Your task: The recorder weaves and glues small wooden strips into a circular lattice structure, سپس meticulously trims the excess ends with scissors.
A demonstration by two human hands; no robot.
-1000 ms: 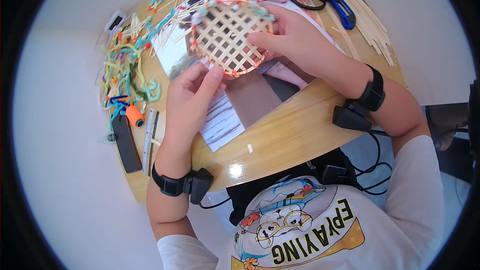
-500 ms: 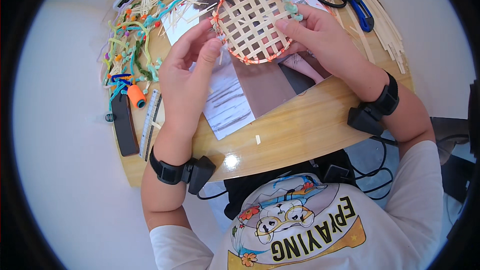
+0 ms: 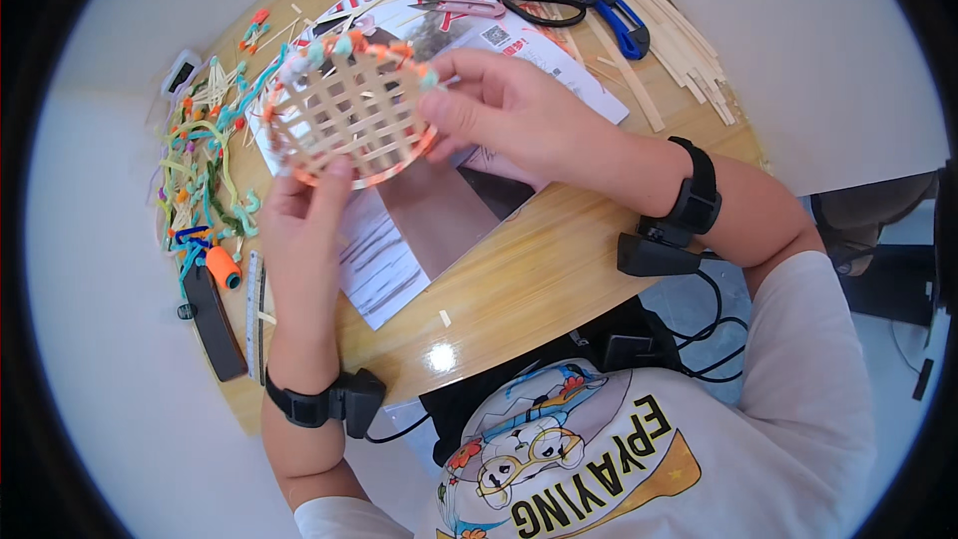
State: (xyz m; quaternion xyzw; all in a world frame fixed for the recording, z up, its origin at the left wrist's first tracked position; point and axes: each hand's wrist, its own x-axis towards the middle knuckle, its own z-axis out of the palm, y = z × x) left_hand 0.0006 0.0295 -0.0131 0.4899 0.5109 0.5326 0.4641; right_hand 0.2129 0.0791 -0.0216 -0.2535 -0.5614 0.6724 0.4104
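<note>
A round woven lattice disc (image 3: 349,112) of pale bamboo strips is held up above a magazine (image 3: 424,215). Orange, teal and white fuzzy wrapping runs round its rim, slightly smeared by motion. My left hand (image 3: 307,230) pinches the lower-left rim, thumb on the near face. My right hand (image 3: 509,115) grips the right rim between thumb and fingers, beside a teal tuft. Parts of the fingers behind the disc are hidden.
Colourful pipe cleaners (image 3: 205,170) and an orange thread spool (image 3: 224,268) lie at left, near a dark oblong case (image 3: 213,324) and a ruler (image 3: 255,314). Black scissors (image 3: 547,2), pink snips (image 3: 461,6), a blue cutter (image 3: 619,20) and bamboo strips (image 3: 664,25) lie at the far side.
The whole view has shifted. The disc has moved left over the magazine, with both hands following. My left hand has come to the lower-left rim, its thumb now against the disc.
</note>
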